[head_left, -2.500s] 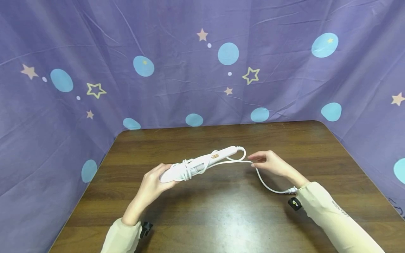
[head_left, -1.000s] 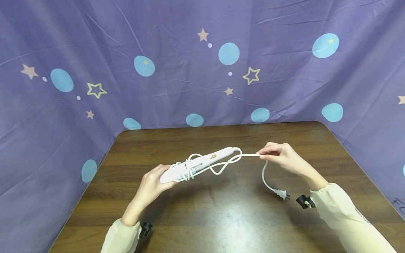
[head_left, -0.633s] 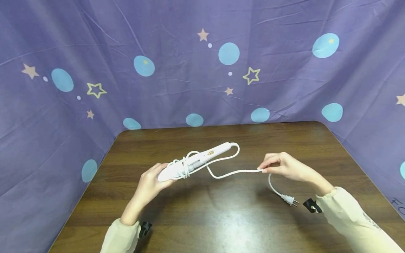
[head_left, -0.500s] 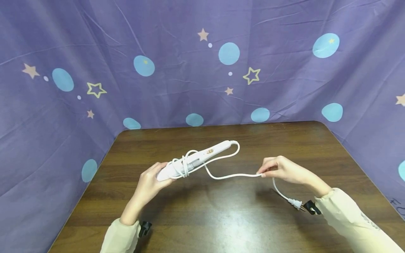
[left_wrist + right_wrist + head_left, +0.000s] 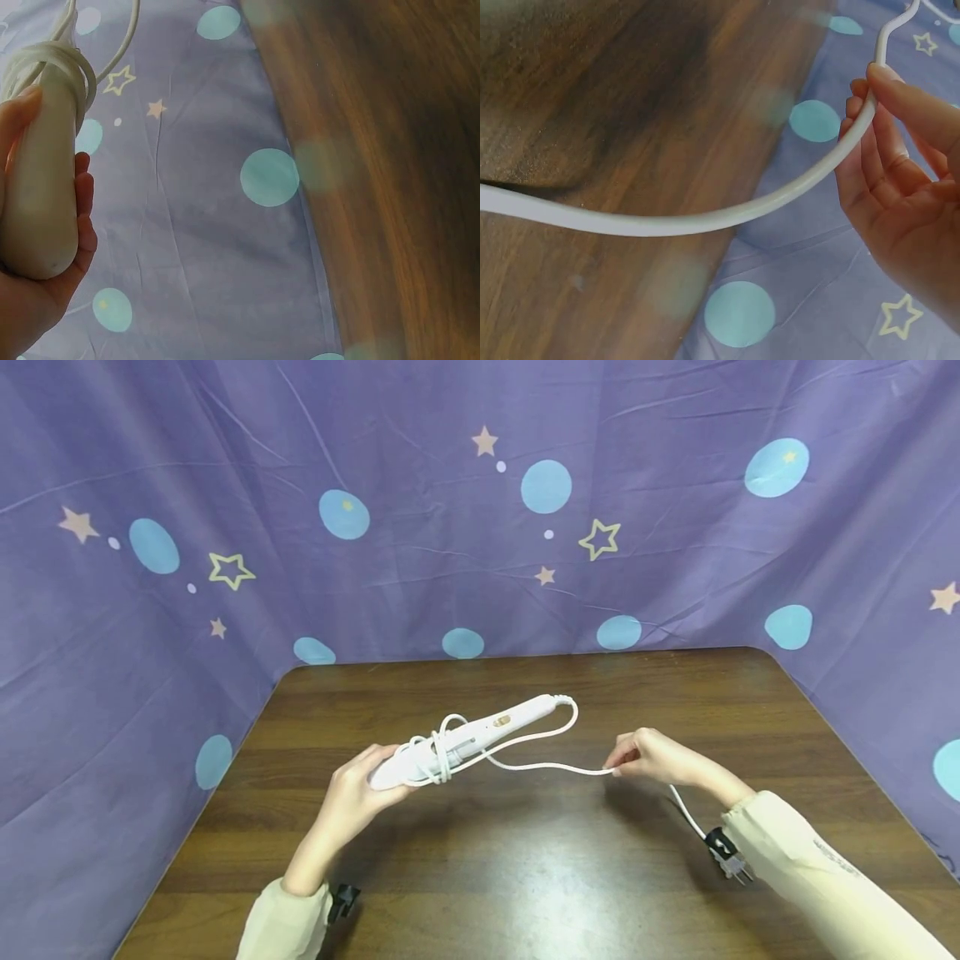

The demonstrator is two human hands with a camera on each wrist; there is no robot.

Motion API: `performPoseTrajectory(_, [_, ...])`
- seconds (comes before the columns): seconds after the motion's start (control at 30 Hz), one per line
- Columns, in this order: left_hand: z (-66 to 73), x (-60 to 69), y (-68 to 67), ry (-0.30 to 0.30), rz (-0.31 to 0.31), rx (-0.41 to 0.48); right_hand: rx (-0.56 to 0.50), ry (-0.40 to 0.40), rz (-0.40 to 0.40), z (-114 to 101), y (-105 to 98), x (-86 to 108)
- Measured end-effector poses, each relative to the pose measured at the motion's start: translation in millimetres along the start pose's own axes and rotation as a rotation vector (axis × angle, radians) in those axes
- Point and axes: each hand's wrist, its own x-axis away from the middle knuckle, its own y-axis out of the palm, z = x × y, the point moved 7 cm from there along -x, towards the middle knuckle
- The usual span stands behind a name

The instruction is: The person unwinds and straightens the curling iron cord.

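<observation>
Spanning the centre of the head view: one white wand-shaped appliance [image 5: 480, 729], tilted, its blunt end gripped in the left hand [image 5: 352, 793]. Cord [image 5: 660, 226]: several coils on the body, a loose stretch pinched by the right hand [image 5: 652, 758], right of centre. Plug [image 5: 727, 862]: lower right, unconnected. Progress, judged: part-way; whether winding or unwinding, cannot tell.
</observation>
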Motion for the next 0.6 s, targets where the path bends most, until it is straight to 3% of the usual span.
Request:
performPoseTrajectory(0.33, [1.5,1.4,2.0,0.010,-0.035,-0.015,-0.019,0.118,0.052,26,-11,-11.8])
performPoseTrajectory(0.6, [2.9,3.0,3.3,0.016,-0.065,-0.002,0.028,0.142,0.167,29,-29,-17.8])
